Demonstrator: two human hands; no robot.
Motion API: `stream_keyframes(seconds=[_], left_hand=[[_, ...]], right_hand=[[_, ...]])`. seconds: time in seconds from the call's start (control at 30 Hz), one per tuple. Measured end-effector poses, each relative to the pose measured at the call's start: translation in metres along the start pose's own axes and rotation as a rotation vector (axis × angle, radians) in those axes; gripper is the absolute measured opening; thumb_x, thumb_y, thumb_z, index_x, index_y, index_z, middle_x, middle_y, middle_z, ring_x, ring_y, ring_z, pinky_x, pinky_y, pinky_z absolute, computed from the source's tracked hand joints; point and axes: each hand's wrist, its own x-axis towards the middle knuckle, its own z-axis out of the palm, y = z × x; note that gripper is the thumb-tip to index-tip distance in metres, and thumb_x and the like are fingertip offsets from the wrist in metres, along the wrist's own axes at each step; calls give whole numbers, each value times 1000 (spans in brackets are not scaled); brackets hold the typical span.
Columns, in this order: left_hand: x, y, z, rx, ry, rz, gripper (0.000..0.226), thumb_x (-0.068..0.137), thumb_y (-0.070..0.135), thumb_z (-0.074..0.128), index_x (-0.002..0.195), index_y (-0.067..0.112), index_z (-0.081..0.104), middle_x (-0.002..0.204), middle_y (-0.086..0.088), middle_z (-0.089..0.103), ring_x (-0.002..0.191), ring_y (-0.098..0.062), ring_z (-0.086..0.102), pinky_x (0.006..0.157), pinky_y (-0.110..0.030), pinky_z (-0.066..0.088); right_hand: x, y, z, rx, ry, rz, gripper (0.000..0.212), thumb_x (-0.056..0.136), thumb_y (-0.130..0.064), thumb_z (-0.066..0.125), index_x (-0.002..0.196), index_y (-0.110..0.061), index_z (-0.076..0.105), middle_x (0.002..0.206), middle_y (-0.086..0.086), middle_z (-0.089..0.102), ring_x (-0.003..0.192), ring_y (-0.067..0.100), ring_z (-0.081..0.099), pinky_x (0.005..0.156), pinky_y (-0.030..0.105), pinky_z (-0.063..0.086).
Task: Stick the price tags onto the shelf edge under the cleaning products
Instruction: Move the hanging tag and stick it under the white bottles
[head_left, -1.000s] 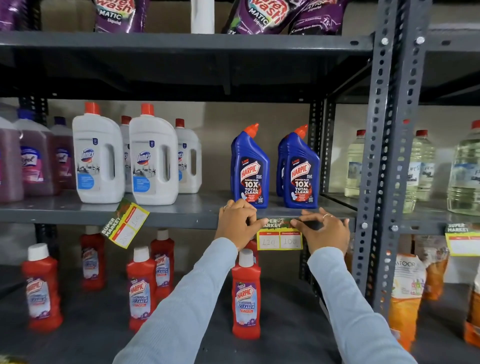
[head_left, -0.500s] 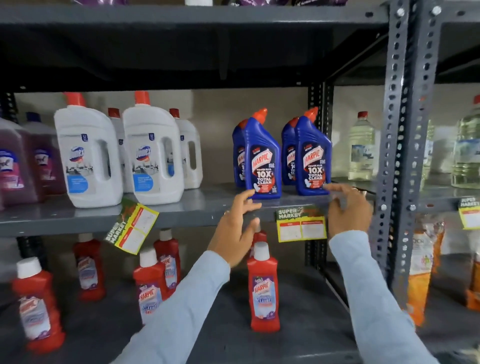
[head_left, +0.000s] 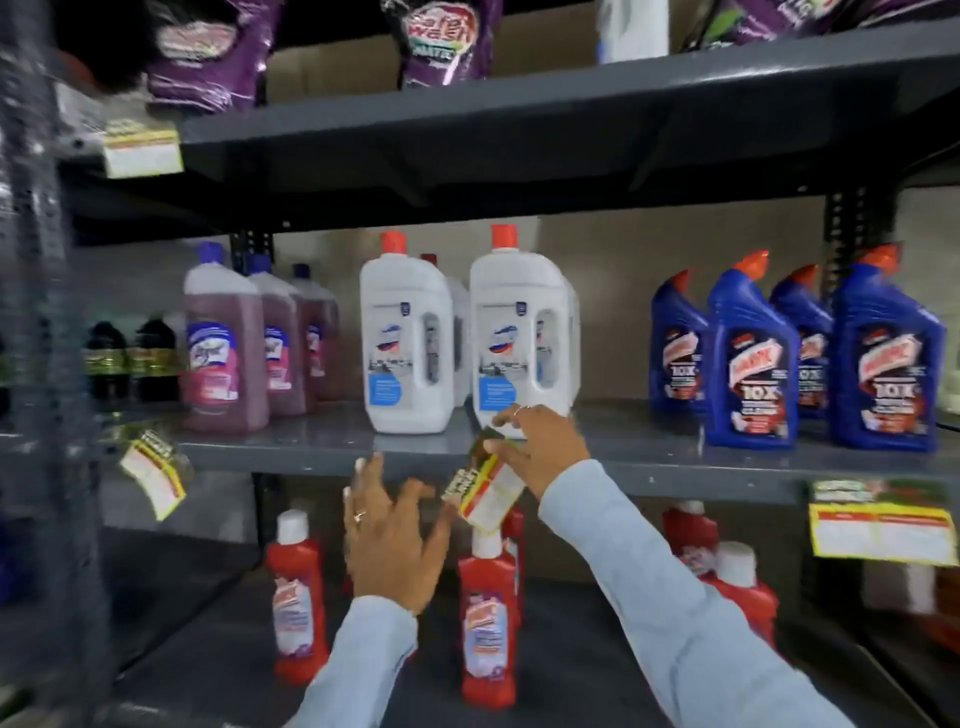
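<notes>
A crooked yellow price tag (head_left: 485, 491) hangs tilted from the grey shelf edge (head_left: 322, 457), below two white bottles (head_left: 519, 332). My right hand (head_left: 540, 447) pinches the tag's upper end at the shelf edge. My left hand (head_left: 392, 535) hovers just left of the tag, fingers spread, holding nothing. Another price tag (head_left: 883, 530) sits straight on the same shelf edge under the blue toilet cleaner bottles (head_left: 753, 358) at the right.
Pink floor cleaner bottles (head_left: 223, 353) stand left of the white ones. A third tilted tag (head_left: 153, 475) hangs at the far left and one more tag (head_left: 143, 150) on the upper shelf. Red bottles (head_left: 298, 597) fill the lower shelf. Purple pouches (head_left: 441, 41) sit above. A grey upright post (head_left: 47, 364) stands left.
Both hands left the tag under the blue bottles and moved left, and the view followed. My right hand has taken hold of the tilted tag under the white bottles.
</notes>
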Motion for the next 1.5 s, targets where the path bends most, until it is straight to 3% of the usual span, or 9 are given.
stream_keyframes(seconds=[0.27,0.43,0.6,0.8,0.9,1.03,1.23,1.37,1.5], left_hand=[[39,-9,-4,-121,-155,138,23,85,44,58,83,23,69,150,-7,34,147,-25,4,113,-41,-17],[42,-11,-10,-147,-197,159,18,85,38,60,89,23,70,142,-6,42,145,-26,12,111,-39,-18],[57,-13,-27,-129,-310,243,19,89,32,52,95,21,65,117,-8,50,119,-30,45,118,-47,0],[67,-24,-40,-130,-471,334,12,89,31,52,87,24,62,123,0,47,118,-27,45,101,-48,43],[61,-32,-37,-31,-387,417,15,88,34,57,91,23,66,134,2,46,123,-25,44,101,-44,44],[70,-30,-37,-61,-358,398,21,83,39,64,84,19,70,125,4,54,104,-19,57,91,-36,49],[90,-26,-43,-184,-447,245,27,76,46,69,70,20,68,85,6,63,69,-11,57,54,-21,40],[95,-20,-42,-162,-456,210,26,77,43,69,69,19,66,79,4,63,66,-14,58,53,-22,41],[98,-17,-37,-127,-436,209,24,77,41,69,68,20,62,86,0,62,74,-18,59,61,-27,47]], right_hand=[[10,-29,19,-282,76,169,21,88,-30,56,105,-17,60,107,9,63,83,25,58,72,32,48],[12,-46,15,-412,66,245,21,84,-31,61,99,-17,65,111,10,63,96,31,58,78,35,48],[2,-48,6,-186,106,336,21,72,-27,76,89,-16,73,105,7,67,98,28,63,81,32,50],[-26,-28,20,57,189,281,20,71,-19,77,88,-10,75,95,-2,68,95,15,62,87,29,45],[-31,-17,36,-66,125,218,32,71,-16,77,102,-9,69,92,-13,60,87,-5,53,99,27,41],[-28,-13,38,-184,175,166,16,72,-18,76,85,-10,76,125,-2,56,110,12,51,92,20,36],[-19,-16,22,12,260,246,13,65,-23,82,75,-16,77,105,0,67,91,14,60,80,27,47],[-12,-13,27,-4,289,268,16,66,-23,81,77,-13,77,98,-2,66,86,15,60,77,27,49],[-7,-9,31,-18,337,288,13,66,-25,81,71,-14,77,75,-10,61,66,9,57,55,12,38]])
